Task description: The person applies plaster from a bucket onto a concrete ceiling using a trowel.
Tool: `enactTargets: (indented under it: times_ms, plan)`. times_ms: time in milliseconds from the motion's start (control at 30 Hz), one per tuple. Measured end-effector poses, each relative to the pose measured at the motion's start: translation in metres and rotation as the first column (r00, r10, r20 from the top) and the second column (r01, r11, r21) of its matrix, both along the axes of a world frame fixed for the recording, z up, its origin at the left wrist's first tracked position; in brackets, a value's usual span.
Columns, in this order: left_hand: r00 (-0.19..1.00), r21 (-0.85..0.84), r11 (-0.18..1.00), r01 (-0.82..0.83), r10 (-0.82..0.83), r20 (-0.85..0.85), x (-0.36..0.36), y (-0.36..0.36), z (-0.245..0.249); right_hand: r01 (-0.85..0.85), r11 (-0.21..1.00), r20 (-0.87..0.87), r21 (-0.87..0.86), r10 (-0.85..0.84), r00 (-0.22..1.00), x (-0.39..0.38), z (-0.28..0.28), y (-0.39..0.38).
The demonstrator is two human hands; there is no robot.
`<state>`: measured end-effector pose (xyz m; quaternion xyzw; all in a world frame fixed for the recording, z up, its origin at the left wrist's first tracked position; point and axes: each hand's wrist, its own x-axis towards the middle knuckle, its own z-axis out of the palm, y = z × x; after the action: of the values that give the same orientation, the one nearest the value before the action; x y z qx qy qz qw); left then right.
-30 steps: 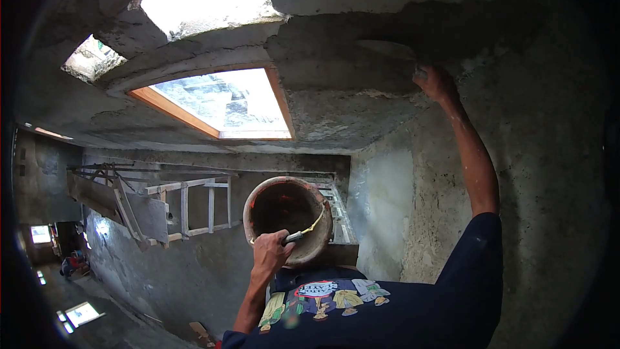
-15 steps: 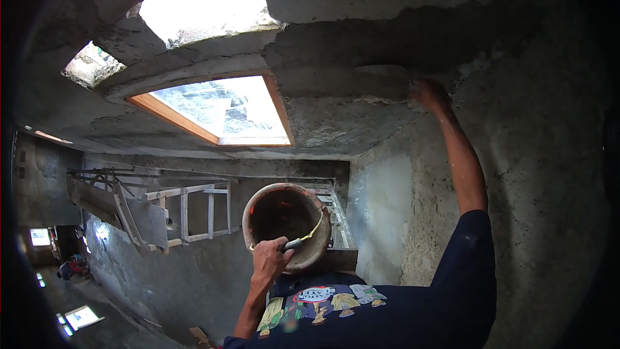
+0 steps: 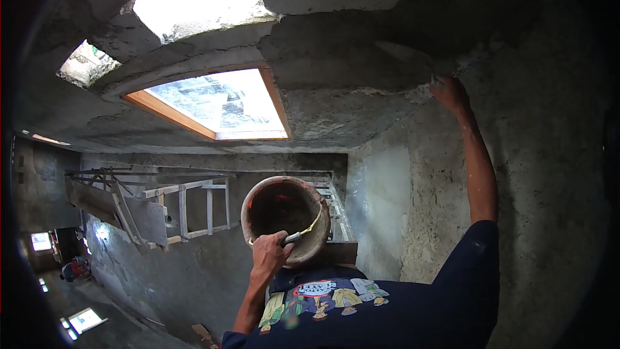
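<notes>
My left hand (image 3: 270, 252) is wrapped round the handle of a bucket (image 3: 321, 245), which hangs in front of my torso with its mouth towards me. Inside, the bucket is dark, and its rim is crusted. Up at the right, my right hand (image 3: 450, 92) holds a trowel (image 3: 403, 55) by its grip, the blade lying close to the grey wall (image 3: 336, 52). Darker, damp-looking plaster surrounds the blade, and a rough pale edge runs beside the hand.
A wood-framed window (image 3: 223, 103) and a bright opening (image 3: 200, 0) are at the upper left. A wooden ladder-like frame (image 3: 184, 210) stands at centre left. Another person (image 3: 76, 269) is far off at the lower left.
My right hand has moved a little to the right with the trowel, whose blade is now more tilted. The bucket stays in my left hand, nearly in place.
</notes>
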<state>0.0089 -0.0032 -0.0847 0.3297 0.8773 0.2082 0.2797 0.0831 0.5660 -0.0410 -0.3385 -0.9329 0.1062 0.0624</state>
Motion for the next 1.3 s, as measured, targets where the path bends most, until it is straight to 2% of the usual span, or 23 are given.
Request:
enactTargets:
  times_ms: [67, 100, 167, 333, 400, 533, 600, 667, 700, 767, 800, 867, 967, 1067, 1133, 1167, 1300]
  plan:
    - [1.000, -0.008, 1.000, -0.004, 0.004, 0.006, 0.000, 0.001, 0.000, -0.123, 0.987, 0.040, 0.103, 0.119, 0.992, 0.005, -0.011, 0.001]
    - [1.000, -0.008, 1.000, -0.003, 0.003, 0.006, 0.001, 0.001, 0.000, -0.121, 0.987, 0.041, 0.103, 0.118, 0.992, 0.001, -0.012, -0.005]
    - [1.000, 0.000, 1.000, -0.002, 0.002, 0.008, -0.001, 0.002, 0.000, -0.127, 0.990, 0.226, 0.056, 0.111, 0.968, -0.018, -0.011, -0.023]
    - [1.000, -0.008, 1.000, -0.016, 0.016, 0.012, 0.000, 0.000, -0.001, -0.118, 0.980, 0.180, 0.163, 0.089, 0.980, -0.041, -0.036, -0.015]
    - [0.999, -0.004, 1.000, -0.023, 0.023, 0.024, 0.001, 0.000, -0.002, -0.026, 0.979, 0.192, 0.201, -0.013, 0.981, -0.044, -0.026, -0.013]
    - [1.000, -0.009, 1.000, -0.015, 0.015, 0.017, 0.002, -0.001, -0.004, -0.023, 0.987, 0.105, 0.161, 0.006, 0.994, -0.026, 0.002, -0.014]
    - [1.000, 0.011, 1.000, -0.013, 0.013, 0.005, 0.000, 0.000, -0.004, 0.016, 0.990, 0.134, 0.139, -0.034, 0.990, -0.017, 0.016, -0.024]
    - [1.000, 0.016, 1.000, -0.004, 0.004, 0.008, 0.000, 0.000, -0.005, -0.068, 0.992, 0.059, 0.107, 0.062, 0.996, -0.009, 0.017, -0.023]
    - [1.000, 0.006, 1.000, -0.004, 0.004, 0.015, -0.001, 0.000, -0.004, -0.065, 0.992, 0.059, 0.108, 0.059, 0.997, -0.011, 0.016, -0.025]
    - [1.000, -0.001, 1.000, -0.006, 0.006, 0.018, -0.001, 0.001, -0.004, -0.021, 0.999, 0.199, 0.050, 0.011, 0.980, -0.022, 0.006, -0.033]
    - [1.000, -0.002, 1.000, 0.000, 0.000, 0.013, -0.001, 0.001, -0.005, -0.021, 0.998, 0.196, 0.051, 0.010, 0.981, -0.027, 0.000, -0.034]
    - [1.000, -0.006, 1.000, 0.006, -0.006, 0.004, -0.001, 0.002, -0.003, -0.097, 0.993, 0.274, 0.072, 0.074, 0.959, -0.043, -0.018, -0.029]
    - [1.000, -0.002, 1.000, -0.006, 0.007, 0.010, 0.001, 0.002, -0.002, -0.123, 0.985, 0.236, 0.125, 0.091, 0.967, -0.065, -0.033, -0.024]
    - [1.000, -0.010, 1.000, -0.014, 0.014, 0.010, 0.000, 0.001, 0.000, -0.150, 0.971, 0.274, 0.186, 0.095, 0.957, -0.072, -0.022, -0.021]
    - [1.000, -0.024, 0.999, -0.023, 0.023, 0.015, 0.000, 0.001, -0.001, -0.102, 0.981, 0.097, 0.167, 0.087, 0.992, -0.070, 0.000, -0.025]
    - [1.000, -0.001, 1.000, -0.026, 0.026, 0.011, 0.001, 0.000, -0.002, -0.072, 0.992, 0.056, 0.101, 0.066, 0.996, -0.069, 0.015, -0.026]
    - [1.000, 0.029, 1.000, -0.005, 0.005, -0.008, 0.001, -0.001, -0.006, -0.097, 0.981, 0.077, 0.171, 0.085, 0.993, -0.063, 0.039, -0.019]
